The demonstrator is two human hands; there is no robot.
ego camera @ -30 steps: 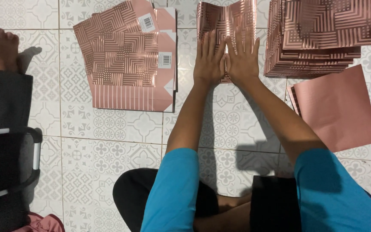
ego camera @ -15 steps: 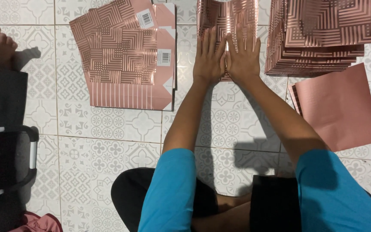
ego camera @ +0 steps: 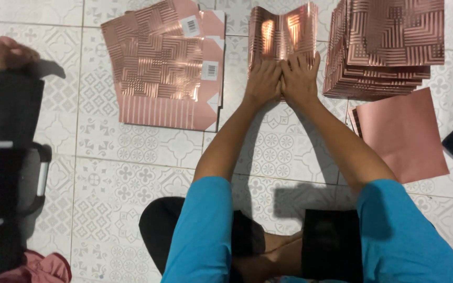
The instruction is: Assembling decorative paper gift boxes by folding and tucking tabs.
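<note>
One view only — a head-worn camera looking straight down at the tiled floor (ego camera: 132, 173); the person's lap sits near, the pink paper stacks (ego camera: 384, 47) far — moderately close.

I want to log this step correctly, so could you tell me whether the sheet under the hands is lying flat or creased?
Creased: the rose-gold sheet bends along its middle, both halves rising, with the left hand and right hand pressing its near edge.

Both arms reach straight forward from blue sleeves, converging — the left hand (ego camera: 262, 83) and the right hand (ego camera: 300, 78) lie palms down, side by side and touching, fingers extended flat and pressing downward.
</note>
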